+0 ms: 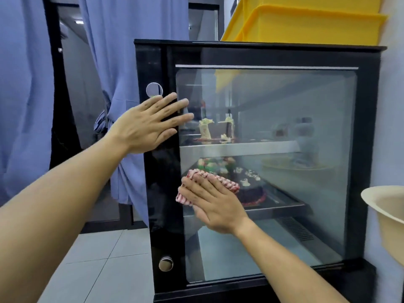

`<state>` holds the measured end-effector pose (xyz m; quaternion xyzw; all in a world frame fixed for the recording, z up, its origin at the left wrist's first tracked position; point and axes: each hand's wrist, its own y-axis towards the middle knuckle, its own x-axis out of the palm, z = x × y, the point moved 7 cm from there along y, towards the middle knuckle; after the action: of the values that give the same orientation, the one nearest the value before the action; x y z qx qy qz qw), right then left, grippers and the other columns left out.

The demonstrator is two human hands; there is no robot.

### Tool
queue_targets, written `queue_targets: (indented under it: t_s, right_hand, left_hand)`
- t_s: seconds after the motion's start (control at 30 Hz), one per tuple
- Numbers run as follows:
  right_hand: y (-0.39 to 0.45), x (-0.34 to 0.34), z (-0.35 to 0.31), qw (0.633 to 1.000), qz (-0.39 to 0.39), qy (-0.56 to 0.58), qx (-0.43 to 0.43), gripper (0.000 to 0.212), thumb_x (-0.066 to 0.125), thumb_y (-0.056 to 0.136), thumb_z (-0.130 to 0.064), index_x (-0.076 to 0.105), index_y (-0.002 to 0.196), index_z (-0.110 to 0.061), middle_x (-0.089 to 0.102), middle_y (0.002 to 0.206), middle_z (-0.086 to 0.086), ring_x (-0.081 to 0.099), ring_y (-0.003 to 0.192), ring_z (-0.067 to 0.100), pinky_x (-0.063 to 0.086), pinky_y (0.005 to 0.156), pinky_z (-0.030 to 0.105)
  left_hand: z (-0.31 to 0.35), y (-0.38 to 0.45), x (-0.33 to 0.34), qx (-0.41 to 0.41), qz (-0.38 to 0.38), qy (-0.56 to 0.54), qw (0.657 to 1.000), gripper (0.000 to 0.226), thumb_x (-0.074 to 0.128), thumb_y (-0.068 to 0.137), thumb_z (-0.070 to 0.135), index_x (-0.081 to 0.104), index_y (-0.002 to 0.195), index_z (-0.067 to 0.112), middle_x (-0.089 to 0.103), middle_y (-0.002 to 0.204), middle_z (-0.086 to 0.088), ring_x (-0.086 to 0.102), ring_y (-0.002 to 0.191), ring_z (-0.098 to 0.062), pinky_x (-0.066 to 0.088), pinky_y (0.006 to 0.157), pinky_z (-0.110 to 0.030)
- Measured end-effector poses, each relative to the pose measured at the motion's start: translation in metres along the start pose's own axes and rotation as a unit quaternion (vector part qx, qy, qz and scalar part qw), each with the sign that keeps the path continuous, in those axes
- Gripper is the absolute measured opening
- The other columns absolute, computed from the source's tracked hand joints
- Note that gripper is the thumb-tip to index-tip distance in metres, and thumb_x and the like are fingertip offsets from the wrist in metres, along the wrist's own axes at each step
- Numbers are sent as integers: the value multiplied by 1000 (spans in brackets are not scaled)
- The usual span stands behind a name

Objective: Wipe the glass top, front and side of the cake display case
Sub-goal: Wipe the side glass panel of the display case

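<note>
Clearly the cake display case (pixel 369 132) is heavy, with rigid, fragile glass (pixel 295 119); the left hand (pixel 146 125) braces flat on its black frame. The right hand (pixel 215 206), fingers straight, presses the soft, light cloth (pixel 227 183) against the pane; it should be held by palm pressure.

Both arms are stretched forward, bare to the elbow and beyond. The left hand (pixel 148 123) is held flat, its fingers straight and slightly spread, pointing up and to the right; the palm is pressed against a surface, wrist nearly in line with the forearm. The right hand (pixel 211 201) is set lower, fingers straight and close together, pointing up and to the left, pressed flat over what lies beneath. The right forearm is angled in from the lower right.
</note>
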<state>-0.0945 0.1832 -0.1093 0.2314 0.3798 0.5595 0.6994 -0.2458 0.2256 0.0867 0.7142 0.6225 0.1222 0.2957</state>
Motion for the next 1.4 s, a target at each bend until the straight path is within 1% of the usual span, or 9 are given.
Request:
queue_targets:
  t_s: [0.17, 0.37, 0.57, 0.7, 0.9, 1.07, 1.23, 1.3, 1.4]
  right_hand:
    - [68, -16, 32, 943, 95, 48, 314, 64, 41, 103, -29, 25, 164, -14, 14, 172, 8, 10, 160, 30, 9, 130, 49]
    - [45, 14, -61, 997, 14, 45, -58, 63, 48, 102, -29, 33, 162, -18, 25, 170, 4, 14, 160, 23, 13, 130, 45]
    - [86, -9, -17, 994, 47, 56, 87, 64, 48, 101, -30, 33, 162, -15, 25, 170, 8, 16, 159, 27, 18, 128, 50]
    - [47, 27, -82, 983, -58, -12, -176, 68, 33, 107, -38, 11, 166, -15, 6, 174, 6, -1, 161, 26, 5, 131, 45]
    - [28, 25, -80, 957, -73, -44, -278, 64, 30, 107, -38, 15, 166, -20, 12, 174, 2, 5, 161, 22, -3, 131, 43]
    - [41, -21, 77, 989, 58, -4, 140, 63, 42, 107, -31, 19, 164, -18, 24, 171, 9, 17, 159, 30, 19, 128, 54]
    - [-63, -18, 92, 828, 126, 23, 546, 62, 29, 107, -34, 23, 164, -11, 19, 172, 11, 11, 160, 31, 17, 126, 60]
    - [-61, -5, 47, 865, 90, 40, 491, 63, 30, 107, -35, 17, 165, -12, 15, 172, 11, 7, 160, 30, 13, 128, 57]
    - [-23, 0, 29, 978, 17, 13, 206, 61, 33, 109, -32, 16, 166, -17, 14, 172, 8, 6, 161, 27, 6, 130, 48]
  left_hand:
    - [-6, 5, 3, -6, 9, 6, 1000, 56, 13, 113, 41, 12, 168, 30, 7, 175, -2, 3, 162, -26, 6, 131, -46]
    - [-5, 4, -4, -19, 7, 7, 1000, 56, 11, 114, 42, 9, 168, 30, 4, 175, -7, 1, 162, -29, 8, 131, -49]
    - [-3, 5, -5, -28, 4, -1, 1000, 55, 12, 113, 42, 10, 168, 30, 4, 175, -7, 0, 162, -28, 7, 131, -49]
    - [-2, 2, -6, -39, 2, -6, 999, 56, 11, 113, 42, 8, 168, 31, 3, 175, -6, -1, 162, -28, 6, 131, -49]
    - [5, -2, -2, -115, 11, -42, 992, 57, 14, 113, 41, 10, 168, 29, 4, 176, -3, -1, 162, -27, 5, 132, -47]
    - [24, -21, 9, -242, 33, -99, 965, 61, 25, 112, 37, 8, 168, 19, 2, 176, -9, -4, 162, -27, -2, 131, -41]
    - [103, -61, 24, -378, 49, -153, 912, 66, 30, 110, 34, 8, 167, 10, 2, 175, -12, -3, 162, -29, 1, 131, -45]
    - [123, -70, 30, -411, 50, -167, 895, 67, 30, 110, 34, 4, 167, 12, 1, 175, -11, -6, 162, -26, 0, 131, -44]
    - [129, -74, 36, -416, 45, -167, 893, 66, 28, 110, 35, 4, 167, 13, 1, 175, -9, -4, 162, -25, 0, 131, -43]
